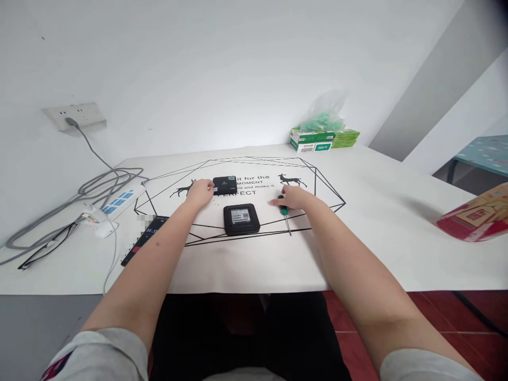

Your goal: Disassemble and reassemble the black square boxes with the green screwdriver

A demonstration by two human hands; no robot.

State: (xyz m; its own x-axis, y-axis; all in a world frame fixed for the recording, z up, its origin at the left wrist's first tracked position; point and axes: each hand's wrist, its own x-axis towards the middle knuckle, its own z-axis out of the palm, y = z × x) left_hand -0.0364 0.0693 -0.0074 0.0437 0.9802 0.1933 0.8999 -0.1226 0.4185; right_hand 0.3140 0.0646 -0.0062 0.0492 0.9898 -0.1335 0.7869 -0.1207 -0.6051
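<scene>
My left hand [201, 191] is closed at the left edge of a flat black case part [225, 184] with small pale labels, which lies on the printed mat. Some tiny dark bits [216, 203], too small to identify, lie just below that hand. With its fingers around the green and black handle, my right hand [292, 198] holds a screwdriver [284, 210]. Its metal shaft points towards me, close to the table. Between my forearms sits a second black square case part [241, 219], bearing a white printed label and apart from both hands.
A phone [145, 238] lies partly behind my left forearm. Further left are a power strip [119, 203], coiled grey cables [101, 180] and dark-framed glasses [47, 247]. Green boxes [313, 137] with a clear plastic bag stand against the wall. A red and yellow package [476, 214] is at right.
</scene>
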